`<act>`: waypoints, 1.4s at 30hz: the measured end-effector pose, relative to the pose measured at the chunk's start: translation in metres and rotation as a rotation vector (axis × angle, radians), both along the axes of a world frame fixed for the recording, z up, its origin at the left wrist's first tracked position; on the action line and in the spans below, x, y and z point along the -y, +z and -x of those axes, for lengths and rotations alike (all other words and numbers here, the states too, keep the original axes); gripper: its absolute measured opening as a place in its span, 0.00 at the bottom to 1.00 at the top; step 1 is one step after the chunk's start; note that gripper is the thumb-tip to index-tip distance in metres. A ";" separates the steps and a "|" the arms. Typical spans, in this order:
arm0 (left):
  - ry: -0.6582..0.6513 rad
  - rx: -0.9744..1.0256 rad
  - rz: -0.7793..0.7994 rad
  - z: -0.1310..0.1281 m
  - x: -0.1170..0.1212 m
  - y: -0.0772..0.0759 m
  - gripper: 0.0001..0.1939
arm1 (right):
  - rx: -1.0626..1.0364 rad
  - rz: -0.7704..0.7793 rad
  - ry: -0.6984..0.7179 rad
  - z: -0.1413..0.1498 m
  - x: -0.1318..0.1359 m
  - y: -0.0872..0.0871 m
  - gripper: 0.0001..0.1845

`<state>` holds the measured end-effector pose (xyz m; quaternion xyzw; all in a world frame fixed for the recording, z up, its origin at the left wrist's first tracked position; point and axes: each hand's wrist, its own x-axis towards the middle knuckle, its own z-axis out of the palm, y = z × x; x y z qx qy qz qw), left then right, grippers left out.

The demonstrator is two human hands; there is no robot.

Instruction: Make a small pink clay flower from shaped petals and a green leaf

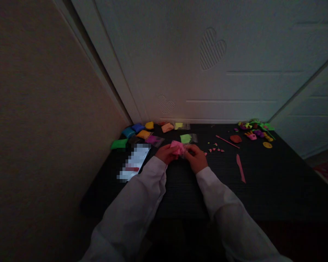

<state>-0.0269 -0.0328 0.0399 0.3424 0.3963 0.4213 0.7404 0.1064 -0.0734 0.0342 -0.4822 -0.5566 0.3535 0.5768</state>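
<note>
Above the middle of the dark table, a clear bag of pink modelling clay (176,146) is between my two hands. My left hand (166,154) is closed on the clay-filled end, thumb on top. With closed fingers, my right hand (197,159) grips the loose clear plastic end. Small pink clay pieces (214,150) lie just right of my right hand. Behind my hands is a bag of light green clay (186,138). A pink stick tool (227,142) and a pink plastic knife (240,168) rest further right.
Several bags of coloured clay, among them a green one (119,144), line the back left of the table (180,196). A phone (133,162) lies before them. At the back right are a red clay lump (235,138), a yellow disc (267,145) and coloured clay figures (258,134). A white panel (164,65) rises behind.
</note>
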 end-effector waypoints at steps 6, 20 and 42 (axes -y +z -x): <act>0.048 0.071 0.053 0.006 -0.005 -0.001 0.06 | -0.140 0.084 0.031 -0.001 -0.001 0.000 0.09; 0.096 0.074 0.056 0.007 -0.007 -0.001 0.07 | -0.435 0.214 -0.018 -0.004 -0.003 0.000 0.12; 0.033 -0.083 -0.116 0.002 -0.004 -0.003 0.14 | 0.002 0.169 0.010 -0.006 -0.001 -0.005 0.12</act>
